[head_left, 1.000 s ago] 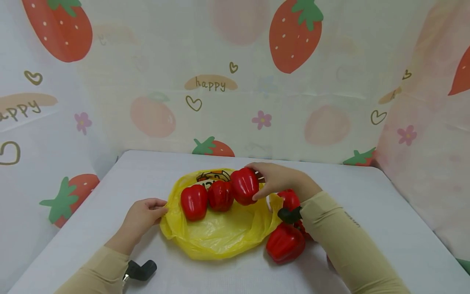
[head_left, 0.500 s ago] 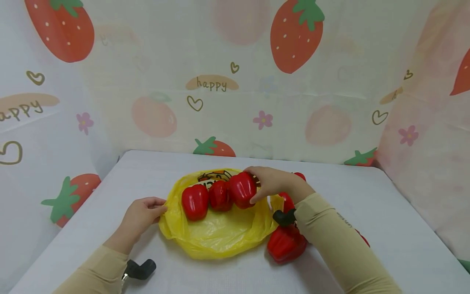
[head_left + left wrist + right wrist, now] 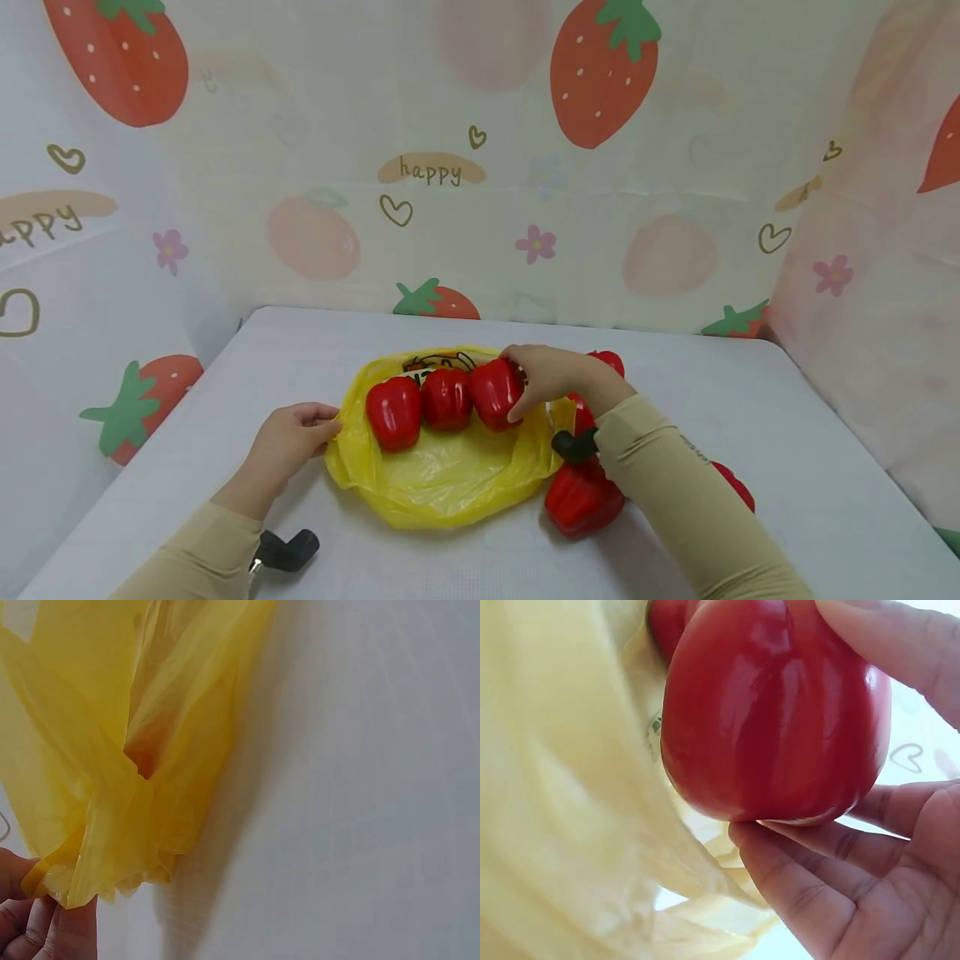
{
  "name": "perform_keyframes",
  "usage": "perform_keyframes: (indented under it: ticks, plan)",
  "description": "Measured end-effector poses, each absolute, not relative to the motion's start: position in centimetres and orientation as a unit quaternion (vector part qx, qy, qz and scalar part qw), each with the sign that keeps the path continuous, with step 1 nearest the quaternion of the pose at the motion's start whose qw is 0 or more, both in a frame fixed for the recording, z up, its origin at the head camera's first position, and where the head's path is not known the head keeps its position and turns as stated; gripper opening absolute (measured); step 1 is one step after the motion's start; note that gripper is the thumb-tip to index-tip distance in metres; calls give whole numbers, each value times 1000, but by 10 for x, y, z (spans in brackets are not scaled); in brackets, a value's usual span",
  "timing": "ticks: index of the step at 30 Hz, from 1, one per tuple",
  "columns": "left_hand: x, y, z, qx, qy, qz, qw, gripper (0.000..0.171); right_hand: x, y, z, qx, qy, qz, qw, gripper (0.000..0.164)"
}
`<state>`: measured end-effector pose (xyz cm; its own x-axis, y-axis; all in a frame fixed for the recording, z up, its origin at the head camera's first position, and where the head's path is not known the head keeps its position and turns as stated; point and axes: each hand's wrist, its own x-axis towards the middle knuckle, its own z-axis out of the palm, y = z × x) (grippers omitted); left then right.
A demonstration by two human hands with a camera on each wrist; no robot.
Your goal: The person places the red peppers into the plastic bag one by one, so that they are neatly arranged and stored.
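Observation:
A yellow plastic bag [image 3: 450,492] lies spread open on the table, and two red bell peppers [image 3: 394,413] rest side by side in it. My left hand [image 3: 288,442] pinches the bag's left edge between thumb and fingers; the left wrist view shows the crumpled plastic [image 3: 97,847] in that grip. With thumb and fingers around its sides, my right hand [image 3: 551,377] holds a third red bell pepper [image 3: 496,394] over the right part of the bag, beside the other two. Close up in the right wrist view, this pepper [image 3: 772,720] has a glossy skin. Whether its underside touches the bag is hidden.
Several more red bell peppers lie to the right of the bag, partly behind my right arm; the front one [image 3: 583,498] is nearest me. Black wrist-camera parts [image 3: 288,550] sit at both wrists. A printed strawberry cloth [image 3: 525,208] stands behind the white table [image 3: 315,333].
The right hand has lowered its pepper slightly and moved a little left, closer to the middle pepper. More peppers show beyond the right forearm. The left hand stays at the bag's edge.

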<state>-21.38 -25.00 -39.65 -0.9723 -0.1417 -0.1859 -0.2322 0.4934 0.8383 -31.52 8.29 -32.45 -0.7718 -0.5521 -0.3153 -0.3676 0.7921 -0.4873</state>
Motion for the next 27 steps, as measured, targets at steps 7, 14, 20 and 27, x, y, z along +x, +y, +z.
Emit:
perform_keyframes:
  ticks: [7,14,20,27]
  plan:
    - [-214,-251,-398,-111,863,491,45,34,-315,80,-332,-241,924,-191,229,82]
    - [-214,-252,-400,-111,862,492,44,34,-315,77,-336,-239,923,-200,227,81]
    - [-214,-253,-399,-111,861,495,41,34,-316,75,-340,-234,927,-193,222,81]
    - [-213,-253,-398,-112,860,497,40,34,-317,71,-347,-211,935,-190,215,86]
